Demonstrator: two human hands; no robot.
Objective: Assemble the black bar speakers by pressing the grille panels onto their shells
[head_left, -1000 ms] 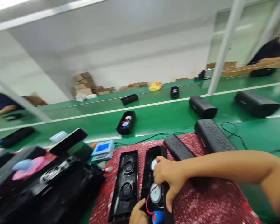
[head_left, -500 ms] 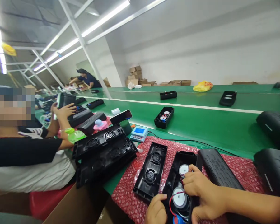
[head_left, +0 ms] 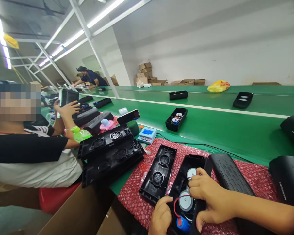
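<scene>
A black speaker housing (head_left: 177,182) with two round silver drivers (head_left: 186,200), red and black wires and a blue cylinder (head_left: 183,224) lies open on red bubble wrap (head_left: 134,191). My right hand (head_left: 208,199) reaches over its right wall, thumb on the near edge, curled fingers at the wires between the drivers; what they pinch is too small to make out. My left hand (head_left: 161,217) is closed on the housing's left wall near the front. Just left lies a black panel (head_left: 158,174) with two round grilles. A textured black cover (head_left: 231,173) lies to the right.
Stacked black panels (head_left: 112,156) and a blue meter (head_left: 147,134) with a cable are left of the wrap. A person (head_left: 26,143) sits at far left holding a black unit. More housings (head_left: 176,119) stand on the green belt (head_left: 210,127); black speakers (head_left: 287,178) stand at right.
The view has shifted a little. My right hand's fingers have moved slightly left over the wires, and more of the blue cylinder shows. My left hand keeps its place on the housing's wall.
</scene>
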